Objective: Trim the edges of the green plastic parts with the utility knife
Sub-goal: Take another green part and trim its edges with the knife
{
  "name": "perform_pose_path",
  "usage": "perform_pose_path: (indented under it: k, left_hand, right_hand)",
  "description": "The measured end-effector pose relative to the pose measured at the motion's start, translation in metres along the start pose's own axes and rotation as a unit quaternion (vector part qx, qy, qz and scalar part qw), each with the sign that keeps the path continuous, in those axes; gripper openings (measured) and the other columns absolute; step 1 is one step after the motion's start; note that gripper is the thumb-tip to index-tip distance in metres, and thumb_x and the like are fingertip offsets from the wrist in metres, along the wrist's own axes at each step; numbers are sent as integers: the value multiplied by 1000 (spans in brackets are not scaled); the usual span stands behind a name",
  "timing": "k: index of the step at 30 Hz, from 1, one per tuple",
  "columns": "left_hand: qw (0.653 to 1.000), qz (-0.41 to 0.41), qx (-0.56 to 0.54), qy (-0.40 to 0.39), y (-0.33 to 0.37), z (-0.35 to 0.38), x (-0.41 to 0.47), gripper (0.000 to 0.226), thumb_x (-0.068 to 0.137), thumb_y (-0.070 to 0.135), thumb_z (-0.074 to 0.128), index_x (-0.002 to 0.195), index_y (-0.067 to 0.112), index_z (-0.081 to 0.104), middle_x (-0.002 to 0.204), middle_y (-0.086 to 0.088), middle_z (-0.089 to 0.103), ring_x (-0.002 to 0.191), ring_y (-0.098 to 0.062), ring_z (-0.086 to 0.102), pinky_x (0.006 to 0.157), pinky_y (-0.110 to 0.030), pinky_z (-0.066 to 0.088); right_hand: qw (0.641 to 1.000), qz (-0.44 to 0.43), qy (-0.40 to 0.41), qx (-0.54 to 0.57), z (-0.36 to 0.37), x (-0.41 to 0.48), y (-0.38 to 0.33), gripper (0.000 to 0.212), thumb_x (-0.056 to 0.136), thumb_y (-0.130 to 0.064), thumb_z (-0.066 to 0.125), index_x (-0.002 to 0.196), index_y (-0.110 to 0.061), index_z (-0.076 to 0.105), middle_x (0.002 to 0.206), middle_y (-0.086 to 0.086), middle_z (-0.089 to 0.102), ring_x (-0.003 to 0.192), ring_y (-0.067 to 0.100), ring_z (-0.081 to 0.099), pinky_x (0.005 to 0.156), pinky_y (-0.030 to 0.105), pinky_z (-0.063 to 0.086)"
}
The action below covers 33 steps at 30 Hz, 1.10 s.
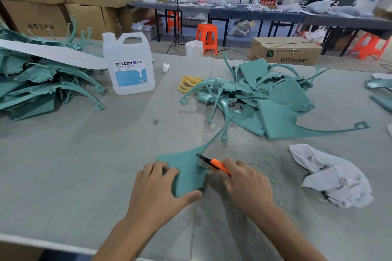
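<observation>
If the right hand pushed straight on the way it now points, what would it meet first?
The right hand points its utility knife up-left, so it would first meet the green plastic part that the left hand holds; the blade tip seems to touch its curved edge.

The near plastic part (188, 174) is plain teal green, as are the left pile (42, 82) and right pile (275, 99). The knife (218, 165) is orange with a black tip. The table (84, 165) is grey. The jug (130, 68) is cloudy white with a blue label, the rag (331, 176) is white, and the far stool (206, 36) is orange.
</observation>
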<state>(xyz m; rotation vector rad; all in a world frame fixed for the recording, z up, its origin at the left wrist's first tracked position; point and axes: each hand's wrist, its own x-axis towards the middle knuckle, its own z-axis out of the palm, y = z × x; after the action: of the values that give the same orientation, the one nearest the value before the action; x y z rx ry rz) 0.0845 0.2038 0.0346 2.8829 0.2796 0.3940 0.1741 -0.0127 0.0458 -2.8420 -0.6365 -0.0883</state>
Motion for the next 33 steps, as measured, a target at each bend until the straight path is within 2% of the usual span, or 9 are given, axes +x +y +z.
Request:
perform_pose_path:
  k: [5,8,12,14,18,21,25,29,33]
  left_hand:
    - [977,59,-62,-193,-23,-10,12,83,52,100,50,118,51,35,166,8,-3,152,-18,-13,121,-42,6]
    - [959,72,-68,-266,-28,-19,16,99,48,101,54,133,63,21,166,7,-6,151,-16,-7,122,-40,7]
    - [959,87,-44,-266,-26,-18,-4,120,41,105,50,143,69,-2,163,9,-16,147,-10,-16,120,-33,1]
    - [970,103,-47,-217,-21,-19,-15,113,48,100,51,147,63,10,165,9,-4,147,-9,-7,121,-30,6]
    - [984,167,-52,-35,-14,-26,-17,74,60,72,67,122,33,66,134,6,63,129,-23,57,101,-36,51]
    - [973,220,-32,58,-16,-29,-4,48,71,47,64,110,21,73,111,7,72,104,-23,70,91,-34,45]
    - [972,233,2,-43,-1,-29,11,56,71,22,79,125,30,68,134,5,64,123,-19,62,100,-35,31]
    - [960,226,-100,-129,-1,-28,14,64,88,19,69,143,46,49,151,23,43,142,2,37,117,-16,10]
    - [955,217,-157,-128,-4,-37,15,61,86,12,70,139,39,57,141,24,53,133,7,42,112,-5,19]
  right_hand:
    - [1000,-14,-15,4,-6,2,9,32,103,-61,34,116,-37,51,84,-10,46,78,21,61,60,35,40]
    - [1000,-14,-24,14,-9,1,10,33,103,-61,36,118,-37,52,85,-10,46,84,23,62,62,35,40]
    - [999,-22,-31,16,-9,-2,11,33,102,-61,36,119,-37,51,86,-11,46,84,22,61,64,35,42]
    - [999,-25,-33,20,-10,-3,12,32,102,-61,37,115,-36,51,85,-11,47,82,21,60,64,35,43]
    - [998,-21,-46,41,-15,0,16,27,103,-56,41,111,-35,54,88,-8,55,80,20,59,67,36,47]
    - [996,-22,-59,61,-18,3,18,26,103,-53,42,113,-35,57,93,-7,60,83,21,61,73,38,51]
    - [996,-33,-64,55,-18,6,20,26,104,-53,42,111,-33,56,93,-6,60,83,21,61,73,38,50]
    - [995,-36,-60,69,-22,9,32,26,104,-54,42,114,-35,56,90,-10,60,80,17,60,70,37,50]
    - [995,-49,-52,70,-26,9,39,24,103,-56,43,115,-39,55,85,-11,59,74,12,58,66,33,49]
